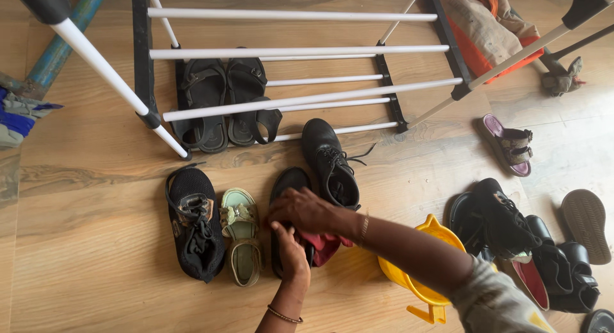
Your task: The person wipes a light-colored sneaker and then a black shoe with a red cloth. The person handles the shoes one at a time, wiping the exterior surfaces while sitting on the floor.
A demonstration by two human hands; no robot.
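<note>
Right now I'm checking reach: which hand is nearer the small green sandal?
The left hand. It rests on the black shoe right beside the small green sandal. The right hand lies farther right, over the same shoe, on a red cloth.

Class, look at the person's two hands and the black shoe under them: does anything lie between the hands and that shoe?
Yes. A red cloth lies between the right hand and the black shoe. The left hand rests directly on the shoe.

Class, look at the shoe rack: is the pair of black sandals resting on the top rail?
No. The black sandals lie on the wooden floor under the white rails of the shoe rack, seen through the bars.
</note>
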